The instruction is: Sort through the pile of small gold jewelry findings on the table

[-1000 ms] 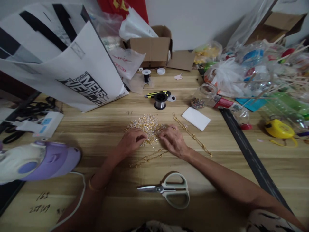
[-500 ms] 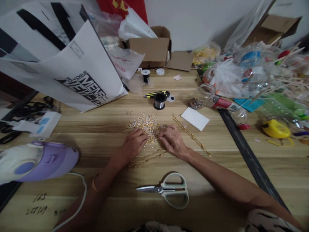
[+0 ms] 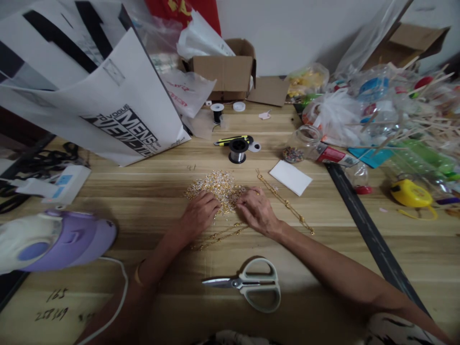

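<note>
Gold bead pile (image 3: 215, 184) partly hidden by left hand (image 3: 199, 213), right hand (image 3: 258, 211)

One left hand (image 3: 199, 214), one right hand (image 3: 259, 212), one bead pile (image 3: 219, 184), one scissors (image 3: 237, 282).

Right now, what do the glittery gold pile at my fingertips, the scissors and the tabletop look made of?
Glittery gold pile of small pieces: likely gold-toned metal, since it glints. Pale-handled scissors: shiny steel-looking blades, matte plastic-looking handles. Light brown tabletop: wood or wood-look laminate, by its grain lines.
</note>
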A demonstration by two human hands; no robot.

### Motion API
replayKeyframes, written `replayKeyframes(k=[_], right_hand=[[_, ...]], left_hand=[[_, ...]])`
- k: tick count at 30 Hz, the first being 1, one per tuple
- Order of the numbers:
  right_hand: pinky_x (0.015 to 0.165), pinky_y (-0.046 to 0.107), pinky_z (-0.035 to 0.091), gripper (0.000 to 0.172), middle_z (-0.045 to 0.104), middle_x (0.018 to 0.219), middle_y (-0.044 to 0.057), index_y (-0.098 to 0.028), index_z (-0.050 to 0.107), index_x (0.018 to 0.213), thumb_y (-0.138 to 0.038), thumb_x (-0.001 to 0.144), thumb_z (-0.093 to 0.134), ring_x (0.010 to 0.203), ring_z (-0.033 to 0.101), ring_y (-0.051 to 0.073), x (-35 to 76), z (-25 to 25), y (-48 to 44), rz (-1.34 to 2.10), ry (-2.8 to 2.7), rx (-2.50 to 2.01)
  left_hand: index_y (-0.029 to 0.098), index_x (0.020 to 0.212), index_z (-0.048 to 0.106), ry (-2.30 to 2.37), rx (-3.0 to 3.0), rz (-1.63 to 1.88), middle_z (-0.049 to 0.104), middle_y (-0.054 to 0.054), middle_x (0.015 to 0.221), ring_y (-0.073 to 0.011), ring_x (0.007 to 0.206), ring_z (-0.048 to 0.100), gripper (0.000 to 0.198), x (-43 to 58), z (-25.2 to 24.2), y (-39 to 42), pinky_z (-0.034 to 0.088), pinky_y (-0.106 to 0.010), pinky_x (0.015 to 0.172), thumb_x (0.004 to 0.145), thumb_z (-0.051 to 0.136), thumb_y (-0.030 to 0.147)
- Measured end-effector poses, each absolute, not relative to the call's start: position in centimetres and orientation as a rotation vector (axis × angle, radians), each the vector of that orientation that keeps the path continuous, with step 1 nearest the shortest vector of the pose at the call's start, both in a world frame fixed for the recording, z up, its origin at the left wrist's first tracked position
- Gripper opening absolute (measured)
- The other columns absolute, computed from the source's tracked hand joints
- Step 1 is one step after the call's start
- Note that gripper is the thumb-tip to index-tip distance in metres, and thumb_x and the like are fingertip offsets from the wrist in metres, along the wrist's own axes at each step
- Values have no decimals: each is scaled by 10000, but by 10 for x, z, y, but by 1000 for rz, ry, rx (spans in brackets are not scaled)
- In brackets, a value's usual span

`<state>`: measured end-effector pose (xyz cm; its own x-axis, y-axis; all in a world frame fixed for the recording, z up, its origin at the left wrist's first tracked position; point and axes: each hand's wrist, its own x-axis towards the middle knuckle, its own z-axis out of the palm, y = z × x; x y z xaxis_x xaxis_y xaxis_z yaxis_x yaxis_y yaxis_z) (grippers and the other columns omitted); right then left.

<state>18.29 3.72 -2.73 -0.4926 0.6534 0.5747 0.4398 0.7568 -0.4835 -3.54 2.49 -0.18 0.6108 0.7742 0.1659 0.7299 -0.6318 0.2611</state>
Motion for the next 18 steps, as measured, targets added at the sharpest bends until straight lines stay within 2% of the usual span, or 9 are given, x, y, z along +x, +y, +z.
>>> replayKeyframes(k=[7,13,18], right_hand=[[928,395,370,63,632,791,15,-205,515,876,-159,887,473,749,559,155,183,-27,37,350,-2164,-813],[923,390,375,68,635,799,18,-207,519,893,-154,885,477,763,564,160,183,-28,38,357,-2153,-801],[925,387,370,61,629,786,14,-205,519,890,-157,882,482,753,563,158,183,-28,38,361,-2154,-792]], left_hand=[[164,808,593,1259,2589,558,597,-36,798,-175,819,516,177,-37,-8,27,430,-337,833,912,450,177],[163,894,619,1232,2539,800,657,-40,831,-165,812,550,119,-36,-12,28,450,-312,778,890,500,162],[169,862,637,1225,2575,722,616,-47,848,-176,859,518,137,-26,-10,22,436,-339,829,890,508,204]])
